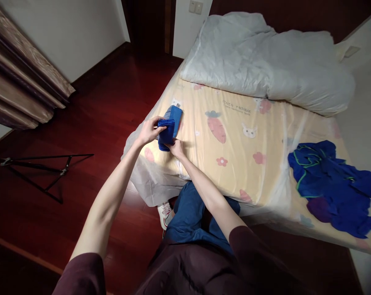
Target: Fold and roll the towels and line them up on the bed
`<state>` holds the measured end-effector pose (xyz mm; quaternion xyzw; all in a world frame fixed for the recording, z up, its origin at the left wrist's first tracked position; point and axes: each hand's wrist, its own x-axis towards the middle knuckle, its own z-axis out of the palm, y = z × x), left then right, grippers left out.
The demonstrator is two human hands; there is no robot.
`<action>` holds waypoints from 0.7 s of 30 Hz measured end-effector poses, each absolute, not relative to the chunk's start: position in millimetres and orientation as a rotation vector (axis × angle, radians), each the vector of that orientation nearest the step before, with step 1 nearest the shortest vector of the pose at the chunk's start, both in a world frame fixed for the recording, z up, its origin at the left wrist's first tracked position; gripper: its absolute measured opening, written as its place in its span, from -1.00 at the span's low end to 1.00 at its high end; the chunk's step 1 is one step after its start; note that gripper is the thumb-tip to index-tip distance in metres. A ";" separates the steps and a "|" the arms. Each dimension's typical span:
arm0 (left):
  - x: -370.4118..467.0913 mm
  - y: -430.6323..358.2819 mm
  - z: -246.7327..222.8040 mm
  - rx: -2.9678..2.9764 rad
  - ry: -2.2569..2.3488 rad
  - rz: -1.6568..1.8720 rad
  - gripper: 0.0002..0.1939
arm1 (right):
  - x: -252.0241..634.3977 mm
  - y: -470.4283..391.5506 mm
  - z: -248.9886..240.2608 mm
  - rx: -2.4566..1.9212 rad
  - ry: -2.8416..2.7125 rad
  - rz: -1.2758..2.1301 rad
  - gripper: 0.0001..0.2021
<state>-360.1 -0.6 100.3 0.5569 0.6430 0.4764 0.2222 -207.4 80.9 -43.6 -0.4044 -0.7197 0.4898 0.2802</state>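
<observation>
A small dark blue folded cloth (167, 134) is held between my two hands over the left side of the bed. My left hand (150, 130) is closed on its upper left edge, thumb in front and fingers behind. Lower down, my right hand (176, 149) pinches the cloth's bottom right corner. Just behind it lies a lighter blue flat folded piece (177, 112), partly covered by the cloth; whether the two are joined I cannot tell. On the right of the bed a crumpled blue garment (333, 184) with green trim lies spread out.
The bed (197, 164) has a yellow carrot-and-rabbit sheet under a thin translucent cover. A bulky pale quilt (265, 61) is heaped at its far end. Black tripod legs (62, 172) stand on the red wooden floor (105, 98) at left, below a curtain (22, 73).
</observation>
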 end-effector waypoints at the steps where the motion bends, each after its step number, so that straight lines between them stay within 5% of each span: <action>1: -360.0 0.8 100.7 1.547 1.767 1.316 -0.59 | -208.5 82.6 -45.5 -1.095 -1.925 1.303 -0.63; 21: -358.0 13.4 87.0 1.538 1.789 1.227 -0.60 | -214.0 93.0 -55.5 -1.177 -1.902 1.332 -0.65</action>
